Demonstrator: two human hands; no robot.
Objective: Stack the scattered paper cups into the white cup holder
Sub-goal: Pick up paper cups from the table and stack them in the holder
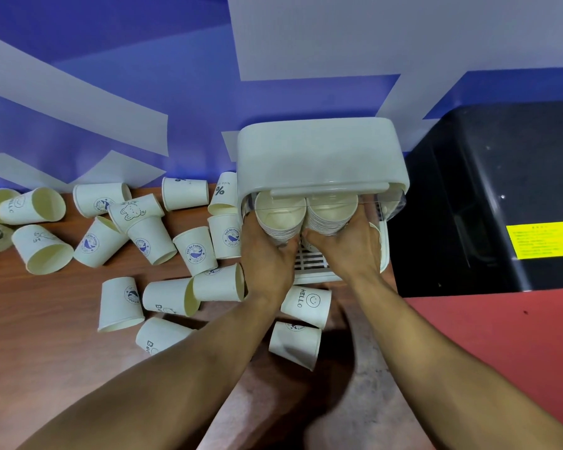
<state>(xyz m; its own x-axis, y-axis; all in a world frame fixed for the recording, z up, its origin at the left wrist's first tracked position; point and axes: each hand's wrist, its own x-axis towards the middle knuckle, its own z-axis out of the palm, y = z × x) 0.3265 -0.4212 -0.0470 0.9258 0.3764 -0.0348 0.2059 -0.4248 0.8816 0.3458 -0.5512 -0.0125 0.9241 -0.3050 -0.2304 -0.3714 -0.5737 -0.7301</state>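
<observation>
Two stacks of paper cups are seen side by side inside the white cup holder (pixel 319 157), beneath its cover. The left stack (pixel 280 219) is clasped by the left grip (pixel 267 258), its fingers curled round the side, and the right stack (pixel 330 211) is clasped likewise by the right grip (pixel 351 251). Both stacks are held mouth-up above the slotted base (pixel 309 259). Many loose cups (pixel 121 303) are scattered on the brown worktop (pixel 46 319) left of the holder, most lying on their sides. A cup printed HELLO (pixel 306 305) lies just before the holder, between the forearms. A black machine (pixel 488 196) with a yellow label (pixel 543 240) is set at the right.
</observation>
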